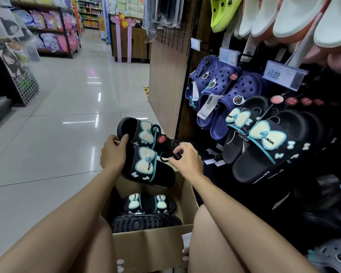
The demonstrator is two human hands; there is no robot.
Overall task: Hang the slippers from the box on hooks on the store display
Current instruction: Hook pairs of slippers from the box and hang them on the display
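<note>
- Risk, judged: the black hanger ring (166, 155) is being pinched by fingertips only; a slip there could be letting the pair swing or drop back into the box (152, 245).
- Risk, judged: the target hook (264, 113) is already carrying a matching pair, so crowding may be hindering threading.
- Held pair of slippers (146, 152): hovering above the box, between both hands, well left of the display.
- Left hand (112, 152): curling round the pair's left edge, thumb on top.
- Right hand (185, 159): fingers bending, pinching the ring just right of the pair.
- Remaining slippers (146, 205): lying inside the box.
</note>
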